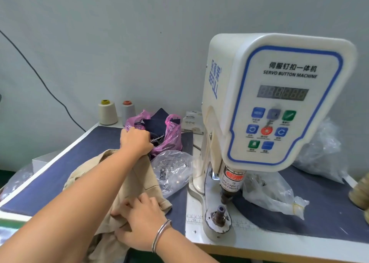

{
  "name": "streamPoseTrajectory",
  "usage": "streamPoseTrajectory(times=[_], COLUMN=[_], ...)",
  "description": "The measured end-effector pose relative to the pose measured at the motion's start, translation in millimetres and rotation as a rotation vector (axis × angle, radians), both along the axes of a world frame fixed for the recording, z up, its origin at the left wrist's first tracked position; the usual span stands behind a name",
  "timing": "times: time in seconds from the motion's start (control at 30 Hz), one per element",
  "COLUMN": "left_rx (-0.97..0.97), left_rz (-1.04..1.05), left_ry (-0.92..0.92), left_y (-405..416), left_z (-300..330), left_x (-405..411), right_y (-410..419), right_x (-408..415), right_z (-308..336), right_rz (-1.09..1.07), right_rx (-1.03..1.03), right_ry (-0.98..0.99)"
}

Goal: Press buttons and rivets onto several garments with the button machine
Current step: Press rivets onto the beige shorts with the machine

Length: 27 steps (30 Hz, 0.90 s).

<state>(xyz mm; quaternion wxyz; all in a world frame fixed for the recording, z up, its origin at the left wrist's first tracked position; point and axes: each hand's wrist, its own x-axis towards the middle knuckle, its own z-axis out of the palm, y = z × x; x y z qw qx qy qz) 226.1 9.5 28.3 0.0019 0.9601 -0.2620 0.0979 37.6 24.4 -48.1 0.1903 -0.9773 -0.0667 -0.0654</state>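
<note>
**A:** Where's the garment right now?

**B:** Beige garment (pixel 127 185) is on the blue table mat (pixel 60 175), left of the button machine (pixel 279 103), not under the head yet. My left hand (pixel 136 141) has the far edge bunched in a closed fist, lifted a bit. My right hand (pixel 139 220) lies on the near part, fingers curled into the folds and pinching fabric.

**A:** Why two grips?

**B:** My read: far hand pulls it taut, near hand hunts for the spot that takes the button. The lower die (pixel 219 212) is bare, nothing seated on it. The garment has to slide right to reach it.

**A:** Parts supply?

**B:** Clear bag of metal fittings (pixel 173 171) just beside the garment, between it and the machine, so within reach. Another clear bag (pixel 269 193) on the machine's right. Pink bag (pixel 171 135) with dark navy pieces behind my left hand, probably more work.

**A:** Surroundings?

**B:** White table edge with a printed ruler (pixel 194 219) by the die. Two thread cones (pixel 107 113) at the back, plain pale wall (pixel 119 33), and a dark cable (pixel 40 79) running down it. Machine display looks unlit.
</note>
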Motion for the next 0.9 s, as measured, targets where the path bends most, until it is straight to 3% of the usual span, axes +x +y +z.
streamPoseTrajectory(times=[0.13,0.2,0.27,0.37,0.57,0.9], left_rx=[-0.128,-0.194,-0.141,-0.007,-0.149,-0.081], left_rz=[0.154,0.145,0.073,-0.076,-0.272,-0.216], left_ry=[0.115,0.203,0.249,0.206,0.232,0.114], left_y=[14,22,26,22,-2,10], left_z=[8,16,21,19,8,4], left_x=[15,23,26,20,12,26], right_y=[0,1,2,3,1,1], right_x=[0,-1,-1,-1,0,1], right_z=[-3,-4,-4,-3,-3,-6], right_rz=[-0.014,-0.018,-0.023,-0.037,-0.041,-0.020], right_rx=[0.045,0.061,0.066,0.051,0.053,0.071], right_ry=[-0.020,-0.037,-0.042,-0.044,-0.024,-0.044])
